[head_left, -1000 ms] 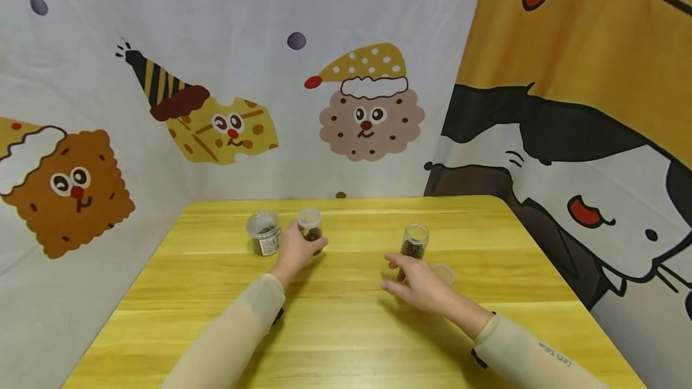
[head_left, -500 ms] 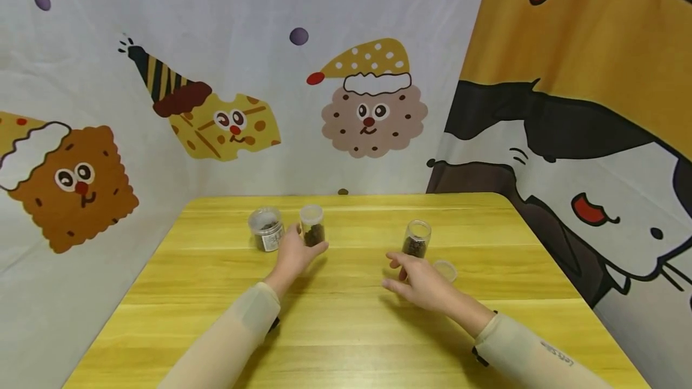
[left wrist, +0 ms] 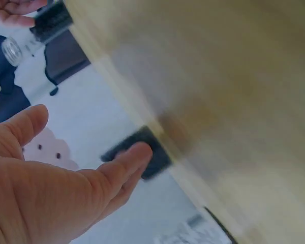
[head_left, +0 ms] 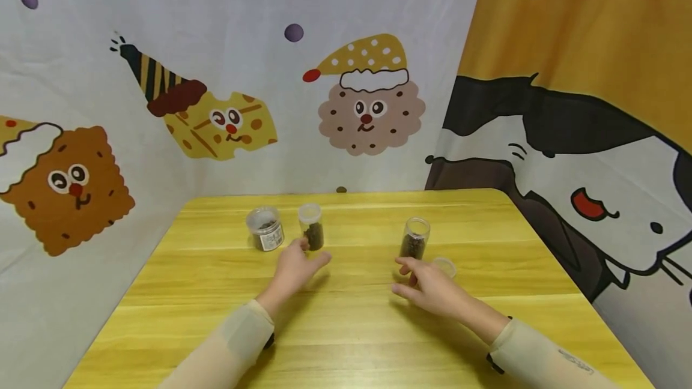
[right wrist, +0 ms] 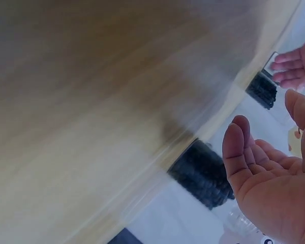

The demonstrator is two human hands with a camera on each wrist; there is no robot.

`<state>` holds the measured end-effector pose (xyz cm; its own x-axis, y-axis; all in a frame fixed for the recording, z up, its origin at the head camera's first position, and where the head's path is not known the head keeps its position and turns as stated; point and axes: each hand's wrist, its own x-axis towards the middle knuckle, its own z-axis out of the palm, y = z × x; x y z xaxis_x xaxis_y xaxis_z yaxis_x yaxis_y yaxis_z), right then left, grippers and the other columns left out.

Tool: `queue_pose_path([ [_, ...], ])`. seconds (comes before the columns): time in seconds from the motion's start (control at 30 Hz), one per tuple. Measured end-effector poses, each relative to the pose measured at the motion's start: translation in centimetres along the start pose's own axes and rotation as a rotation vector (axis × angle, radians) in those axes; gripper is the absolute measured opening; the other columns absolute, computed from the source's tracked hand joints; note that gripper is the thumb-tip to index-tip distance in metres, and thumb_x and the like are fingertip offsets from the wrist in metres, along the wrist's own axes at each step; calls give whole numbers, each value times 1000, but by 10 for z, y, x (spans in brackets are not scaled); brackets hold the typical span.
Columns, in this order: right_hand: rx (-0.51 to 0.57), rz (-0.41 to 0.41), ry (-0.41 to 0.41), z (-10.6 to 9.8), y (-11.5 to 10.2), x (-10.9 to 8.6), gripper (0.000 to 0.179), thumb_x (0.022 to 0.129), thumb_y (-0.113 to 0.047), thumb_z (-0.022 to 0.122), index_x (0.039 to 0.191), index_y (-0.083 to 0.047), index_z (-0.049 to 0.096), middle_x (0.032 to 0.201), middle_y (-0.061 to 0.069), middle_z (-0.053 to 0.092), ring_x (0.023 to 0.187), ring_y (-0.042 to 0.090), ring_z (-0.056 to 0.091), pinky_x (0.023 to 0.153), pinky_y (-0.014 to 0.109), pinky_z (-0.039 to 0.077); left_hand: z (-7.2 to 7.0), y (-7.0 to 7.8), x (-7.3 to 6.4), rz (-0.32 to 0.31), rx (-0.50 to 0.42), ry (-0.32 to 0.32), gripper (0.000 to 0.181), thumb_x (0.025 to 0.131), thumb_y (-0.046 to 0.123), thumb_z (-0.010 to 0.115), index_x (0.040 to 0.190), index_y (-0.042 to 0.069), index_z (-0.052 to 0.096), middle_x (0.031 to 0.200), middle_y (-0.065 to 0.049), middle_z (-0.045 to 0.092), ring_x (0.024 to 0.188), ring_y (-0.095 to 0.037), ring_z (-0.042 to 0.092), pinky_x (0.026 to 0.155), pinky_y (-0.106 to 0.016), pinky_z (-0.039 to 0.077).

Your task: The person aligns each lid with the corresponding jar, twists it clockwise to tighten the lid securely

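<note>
Left of the middle stands a slim clear jar point(head_left: 311, 228) with a whitish top, partly filled with dark bits. My left hand point(head_left: 294, 271) is just in front of it, thumb and fingers spread and holding nothing. To the right, a clear jar point(head_left: 415, 240) with an uncovered mouth stands upright, dark grains in its lower part. My right hand point(head_left: 437, 290) hovers before this jar, fingers loosely bent and thumb apart. The right wrist view shows a gap between those fingers point(right wrist: 234, 147) and thumb. A clear round lid point(head_left: 444, 267) lies beside the right-hand jar, behind the right hand.
A wider clear jar point(head_left: 265, 230) with a white label and dark contents stands left of the slim jar. All of this is on a yellow wood-grain table point(head_left: 346, 329). A cartoon-printed cloth point(head_left: 243, 23) hangs behind the table's far edge.
My left hand has let go of the slim jar with the whitish top and drawn back toward me. The jar stays standing there. My right hand has shifted slightly to the right.
</note>
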<state>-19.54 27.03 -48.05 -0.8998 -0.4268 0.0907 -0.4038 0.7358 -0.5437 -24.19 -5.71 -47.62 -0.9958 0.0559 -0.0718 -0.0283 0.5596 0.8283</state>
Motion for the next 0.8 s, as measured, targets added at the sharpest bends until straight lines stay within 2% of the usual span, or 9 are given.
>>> queue_pose_path([
  [0.13, -52, 4, -1, -9, 9, -11, 57, 100, -35, 77, 139, 4, 63, 112, 10, 75, 84, 6, 64, 66, 21, 54, 10, 14, -6, 79, -16, -69, 75, 97, 40, 79, 150, -6, 53, 145, -25, 65, 135, -45, 62, 110, -57, 56],
  [0.23, -163, 0, 38, -18, 17, -20, 47, 98, -29, 80, 130, 3, 69, 110, 10, 75, 87, 16, 70, 69, 26, 59, 22, 26, -6, 139, -15, -146, 76, 96, 45, 80, 151, -1, 54, 149, -20, 63, 140, -42, 58, 113, -57, 53],
  [0.33, -274, 15, 101, -29, 25, -27, 45, 95, -27, 83, 128, 1, 70, 118, 16, 74, 87, 22, 73, 70, 34, 63, 38, 40, -2, 177, -5, -216, 83, 94, 50, 81, 155, 3, 51, 155, -16, 59, 144, -41, 55, 116, -58, 52],
  [0.43, -362, 38, 162, -38, 35, -30, 52, 93, -31, 85, 133, -2, 68, 126, 21, 72, 96, 32, 76, 74, 47, 65, 59, 55, 6, 190, 18, -253, 90, 91, 54, 83, 159, 5, 47, 161, -14, 54, 144, -39, 55, 115, -56, 53],
  [0.6, -383, 69, 179, -41, 48, -22, 58, 92, -36, 86, 138, -6, 68, 131, 22, 72, 112, 44, 73, 84, 59, 64, 100, 78, 20, 184, -18, -265, 98, 87, 49, 88, 162, 5, 41, 163, -14, 51, 142, -38, 58, 113, -53, 55],
  [0.7, -372, 67, 159, -40, 53, -15, 53, 91, -35, 87, 131, -5, 72, 126, 21, 75, 109, 43, 74, 86, 60, 63, 123, 87, 25, 158, -56, -241, 104, 84, 48, 91, 163, 6, 39, 163, -15, 51, 145, -37, 55, 116, -52, 53],
  [0.8, -366, 82, 130, -38, 57, -11, 49, 90, -34, 87, 125, -4, 73, 121, 20, 77, 104, 41, 76, 85, 59, 64, 139, 95, 28, 132, -88, -210, 105, 82, 45, 94, 162, 6, 40, 162, -16, 52, 147, -35, 54, 117, -51, 52],
])
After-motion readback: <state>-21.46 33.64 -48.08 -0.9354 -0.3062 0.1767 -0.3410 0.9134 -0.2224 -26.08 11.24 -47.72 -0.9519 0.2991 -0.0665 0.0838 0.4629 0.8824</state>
